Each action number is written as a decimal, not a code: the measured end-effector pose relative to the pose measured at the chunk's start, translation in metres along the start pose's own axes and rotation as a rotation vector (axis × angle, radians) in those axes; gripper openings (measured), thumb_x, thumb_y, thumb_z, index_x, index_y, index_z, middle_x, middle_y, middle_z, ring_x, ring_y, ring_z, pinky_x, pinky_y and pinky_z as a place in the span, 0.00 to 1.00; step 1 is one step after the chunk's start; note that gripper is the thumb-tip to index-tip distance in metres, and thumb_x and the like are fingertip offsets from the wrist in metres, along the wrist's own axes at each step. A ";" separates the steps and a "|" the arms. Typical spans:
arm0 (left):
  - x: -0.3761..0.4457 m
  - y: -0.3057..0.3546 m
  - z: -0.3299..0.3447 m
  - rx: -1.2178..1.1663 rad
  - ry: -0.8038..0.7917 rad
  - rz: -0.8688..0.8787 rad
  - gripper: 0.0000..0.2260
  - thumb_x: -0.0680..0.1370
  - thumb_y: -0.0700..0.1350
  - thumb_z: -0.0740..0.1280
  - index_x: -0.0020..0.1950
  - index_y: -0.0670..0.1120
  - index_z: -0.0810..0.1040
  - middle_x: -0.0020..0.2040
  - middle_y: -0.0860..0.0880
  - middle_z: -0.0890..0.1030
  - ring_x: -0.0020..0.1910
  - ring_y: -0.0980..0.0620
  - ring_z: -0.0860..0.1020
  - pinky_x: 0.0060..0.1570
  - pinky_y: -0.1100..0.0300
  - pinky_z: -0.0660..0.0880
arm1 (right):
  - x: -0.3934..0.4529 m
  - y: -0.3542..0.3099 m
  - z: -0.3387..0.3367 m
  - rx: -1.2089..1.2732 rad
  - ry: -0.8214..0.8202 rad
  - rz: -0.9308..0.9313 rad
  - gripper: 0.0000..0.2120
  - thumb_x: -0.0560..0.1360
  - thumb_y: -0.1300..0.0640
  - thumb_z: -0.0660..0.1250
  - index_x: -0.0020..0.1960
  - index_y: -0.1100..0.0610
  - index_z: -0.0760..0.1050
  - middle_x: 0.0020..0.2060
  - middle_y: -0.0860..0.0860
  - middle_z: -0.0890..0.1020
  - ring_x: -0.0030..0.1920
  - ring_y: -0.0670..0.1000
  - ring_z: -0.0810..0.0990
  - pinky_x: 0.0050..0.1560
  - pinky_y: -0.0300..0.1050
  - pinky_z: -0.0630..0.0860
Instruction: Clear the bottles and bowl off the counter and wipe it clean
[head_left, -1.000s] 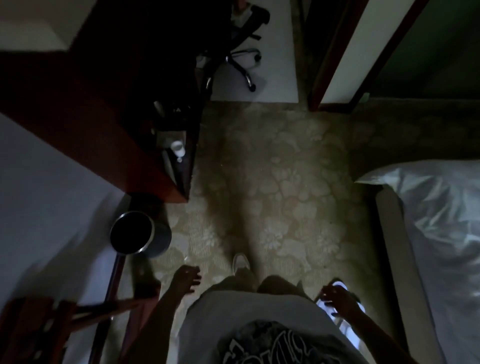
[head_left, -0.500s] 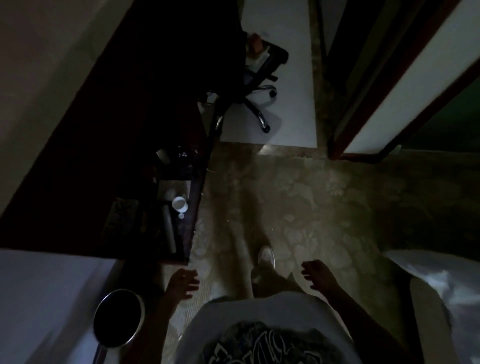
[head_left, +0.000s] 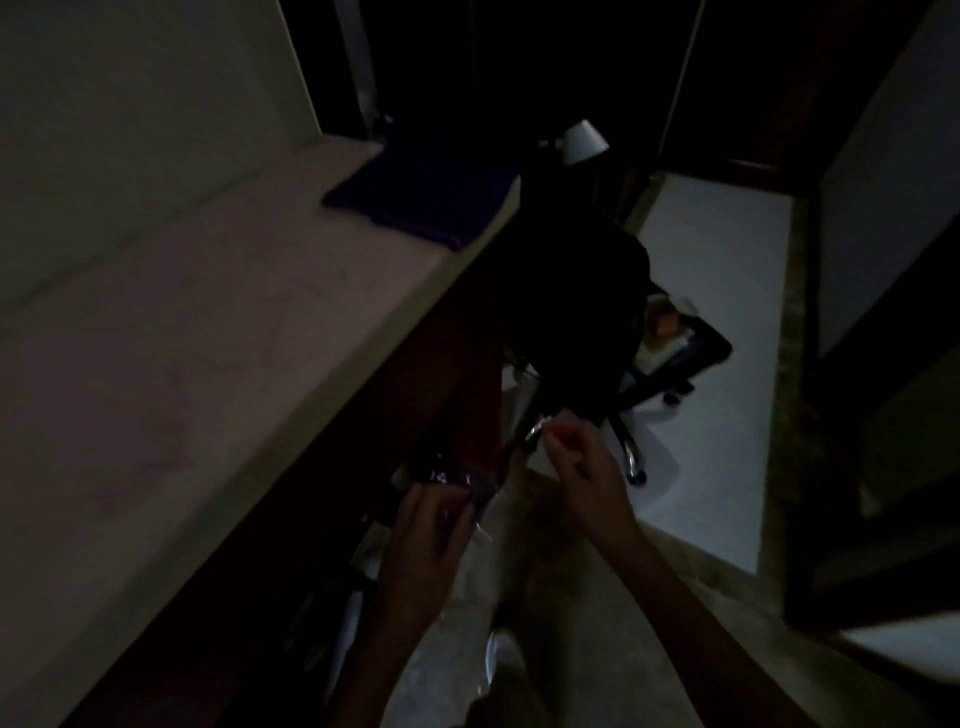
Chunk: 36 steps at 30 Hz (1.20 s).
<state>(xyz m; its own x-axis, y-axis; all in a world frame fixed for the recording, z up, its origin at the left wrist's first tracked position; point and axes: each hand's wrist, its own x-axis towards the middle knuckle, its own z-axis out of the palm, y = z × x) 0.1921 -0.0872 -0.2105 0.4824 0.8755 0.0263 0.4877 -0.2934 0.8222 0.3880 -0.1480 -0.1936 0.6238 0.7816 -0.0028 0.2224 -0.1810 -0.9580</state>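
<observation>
The room is very dark. A dark wooden counter (head_left: 291, 545) runs under a pale upper ledge (head_left: 156, 364). Its items are barely visible: a glinting dark object (head_left: 447, 475) and a pale, bottle-like shape (head_left: 353, 618) lying lengthwise. My left hand (head_left: 426, 540) reaches over the counter's edge, fingers stretched toward the glinting object; whether they touch it is unclear. My right hand (head_left: 576, 467) hovers to the right beyond the edge, with loosely curled fingers and nothing visible in them. No bowl can be made out.
A folded dark purple cloth (head_left: 426, 202) lies at the ledge's far end. A black office chair (head_left: 649, 353) stands on a white floor mat (head_left: 717, 312) just past the counter, with a white lamp shade (head_left: 584, 140) behind it. Patterned carpet (head_left: 597, 623) lies underfoot.
I have stepped closer to the counter and my view has tilted up. Both hands have risen from waist height toward the counter's edge; the trash can and bed are out of view.
</observation>
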 end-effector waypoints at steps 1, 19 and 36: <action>0.020 0.030 -0.007 0.057 0.056 0.126 0.07 0.77 0.55 0.63 0.53 0.56 0.76 0.53 0.54 0.76 0.52 0.54 0.79 0.53 0.57 0.76 | 0.028 -0.026 0.001 -0.003 0.008 -0.119 0.08 0.80 0.54 0.63 0.56 0.55 0.75 0.50 0.48 0.80 0.50 0.41 0.79 0.49 0.35 0.74; 0.173 0.111 -0.043 0.939 0.674 0.090 0.18 0.78 0.55 0.61 0.60 0.47 0.80 0.58 0.47 0.78 0.54 0.46 0.75 0.53 0.55 0.71 | 0.341 -0.172 0.062 -0.944 -0.781 -1.029 0.33 0.78 0.34 0.39 0.79 0.48 0.45 0.79 0.45 0.47 0.79 0.45 0.43 0.78 0.51 0.43; 0.171 0.122 -0.044 0.931 0.662 -0.113 0.15 0.77 0.55 0.66 0.61 0.51 0.78 0.52 0.54 0.76 0.47 0.50 0.72 0.45 0.53 0.71 | 0.412 -0.200 0.124 -0.872 -1.138 -1.267 0.31 0.76 0.31 0.38 0.77 0.37 0.47 0.79 0.40 0.48 0.78 0.44 0.44 0.78 0.53 0.42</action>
<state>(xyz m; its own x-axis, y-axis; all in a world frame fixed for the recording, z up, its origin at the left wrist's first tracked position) 0.3019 0.0435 -0.0810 0.0593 0.8640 0.5000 0.9859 -0.1292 0.1064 0.5071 0.2841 -0.0391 -0.8164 0.5769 -0.0253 0.5729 0.8036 -0.1613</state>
